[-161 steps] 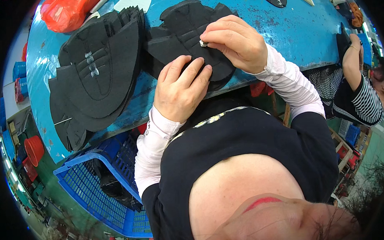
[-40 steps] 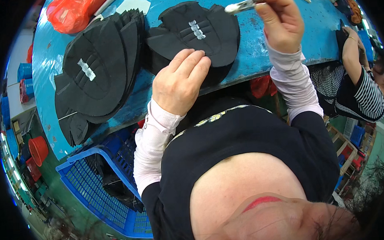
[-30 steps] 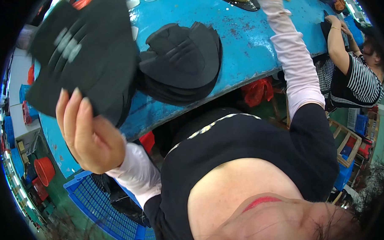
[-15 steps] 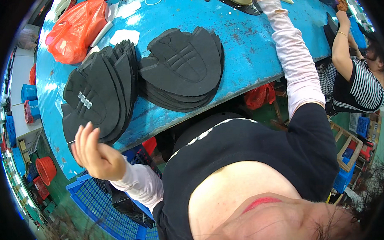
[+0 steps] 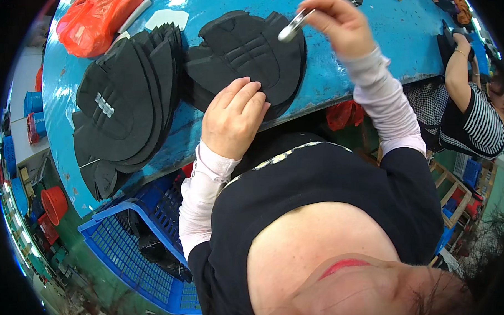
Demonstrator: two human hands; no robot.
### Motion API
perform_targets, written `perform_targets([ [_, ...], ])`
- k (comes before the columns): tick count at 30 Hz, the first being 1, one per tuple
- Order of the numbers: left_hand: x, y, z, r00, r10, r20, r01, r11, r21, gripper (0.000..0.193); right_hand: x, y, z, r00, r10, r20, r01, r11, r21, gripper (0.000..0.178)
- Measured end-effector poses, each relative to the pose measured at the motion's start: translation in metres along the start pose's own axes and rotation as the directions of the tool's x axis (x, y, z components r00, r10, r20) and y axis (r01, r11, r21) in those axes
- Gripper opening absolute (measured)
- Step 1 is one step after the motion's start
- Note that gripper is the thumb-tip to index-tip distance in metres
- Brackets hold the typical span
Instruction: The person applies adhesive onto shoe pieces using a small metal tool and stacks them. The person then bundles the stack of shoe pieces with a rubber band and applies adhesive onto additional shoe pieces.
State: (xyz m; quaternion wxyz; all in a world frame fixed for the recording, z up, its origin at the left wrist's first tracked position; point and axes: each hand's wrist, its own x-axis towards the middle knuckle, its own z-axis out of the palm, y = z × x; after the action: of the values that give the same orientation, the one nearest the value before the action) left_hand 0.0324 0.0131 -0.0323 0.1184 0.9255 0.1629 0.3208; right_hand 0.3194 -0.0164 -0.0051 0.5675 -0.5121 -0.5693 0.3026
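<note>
In my right hand (image 5: 344,29) is a small brush (image 5: 293,27) with a whitish tip, pinched between the fingers. Its tip hangs over the far right part of the right stack of black foam pieces (image 5: 254,57). My left hand (image 5: 234,116) lies on that stack's near edge, fingers extended side by side. To its left is another stack of black foam pieces (image 5: 128,123), fanned out. White smears (image 5: 103,105) mark its top piece. Both stacks have curved outlines and grooved lines on top.
Both stacks rest on a worn blue table (image 5: 392,47). An orange plastic bag (image 5: 94,24) and white sheet (image 5: 168,19) lie at the far left. Below the table's edge stands a blue basket (image 5: 127,250) with black plastic inside. Another person (image 5: 461,100) sits at the right.
My left hand has moved from the left stack to the right stack. My right hand has come back from the far side of the table, now with the brush showing in it.
</note>
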Motion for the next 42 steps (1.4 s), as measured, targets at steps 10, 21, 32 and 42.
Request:
perform_targets([
  [10, 0.0, 0.0, -0.003, 0.999, -0.042, -0.01, 0.041, 0.993, -0.114, 0.032, -0.002, -0.016, 0.061, 0.826, -0.42, 0.376, 0.556, 0.721, -0.414, 0.027],
  [21, -0.002, -0.001, -0.005, 0.998, -0.066, 0.004, 0.066, 0.987, -0.143, 0.033, 0.02, 0.007, 0.075, 0.807, -0.509, 0.3, 0.589, 0.654, -0.476, 0.024],
  [32, 0.001, -0.001, -0.009, 0.997, -0.079, 0.008, 0.079, 0.983, -0.163, 0.035, 0.019, 0.004, 0.074, 0.774, -0.527, 0.351, 0.632, 0.606, -0.482, 0.024],
  [42, 0.008, 0.005, -0.009, 0.993, -0.108, 0.053, 0.113, 0.986, -0.12, 0.031, -0.015, -0.026, 0.063, 0.862, -0.428, 0.271, 0.507, 0.74, -0.442, 0.026],
])
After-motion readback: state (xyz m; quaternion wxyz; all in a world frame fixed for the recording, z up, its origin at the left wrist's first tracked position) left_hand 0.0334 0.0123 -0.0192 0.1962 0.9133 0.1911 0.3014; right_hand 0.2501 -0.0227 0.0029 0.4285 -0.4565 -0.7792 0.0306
